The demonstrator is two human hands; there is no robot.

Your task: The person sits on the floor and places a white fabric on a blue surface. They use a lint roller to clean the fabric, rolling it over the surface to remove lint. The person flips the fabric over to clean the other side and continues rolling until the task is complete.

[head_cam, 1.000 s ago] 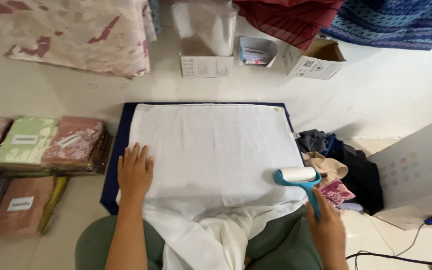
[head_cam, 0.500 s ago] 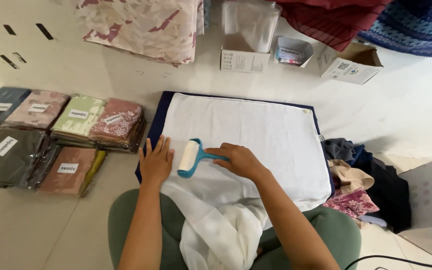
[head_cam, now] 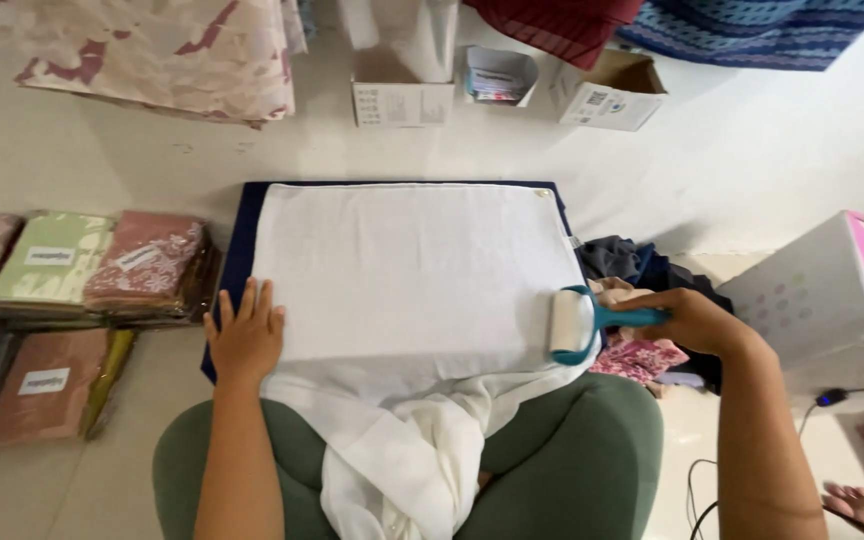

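On the dark blue board [head_cam: 235, 240], we press our left hand [head_cam: 245, 335], fingers spread flat, on the white cloth [head_cam: 402, 270], while our right hand [head_cam: 690, 320] grips the teal lint roller [head_cam: 574, 324] at the cloth's right edge.

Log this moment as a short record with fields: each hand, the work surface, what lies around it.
left hand: flat on the white cloth, near its left edge
right hand: grips the teal lint roller at the cloth's right edge
surface: cloth spread on a dark blue board
left side: packaged folded fabrics
behind: cardboard boxes
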